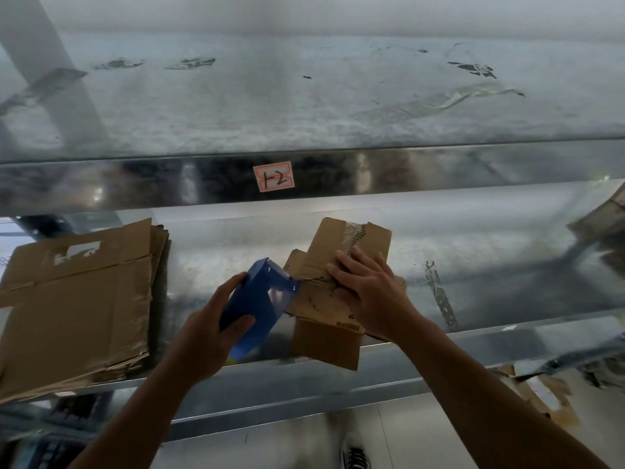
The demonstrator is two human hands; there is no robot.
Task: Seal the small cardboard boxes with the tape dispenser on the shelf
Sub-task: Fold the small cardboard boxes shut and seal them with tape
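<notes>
Small cardboard box [324, 336] sits at the front of the metal shelf [473, 252], just right of centre, its near corner poking out past the front lip; the top flaps are creased and worn, with old tape showing on the raised far flap. The right hand [368, 292] is down flat on those flaps, fingers spread and straight, pressing them, not curled round anything. Over to the left hand [209, 336]; it grips the blue tape dispenser [260, 299], thumb on the near side, fingers wrapped over the far side. The dispenser is tilted, its toothed end up against the box's left edge; whether tape is on the cardboard is hard to tell.

Left on the same shelf lies a stack of flattened cardboard [74, 309], well apart from the box; a crumpled strip of tape [439, 296] is stuck to the shelf surface to the right. More cardboard [605, 214] shows blurred at the far right edge. Above, the upper shelf [304, 96] carries a handwritten label [273, 176] on its front edge; below, a shoe [355, 451] stands on the floor.
</notes>
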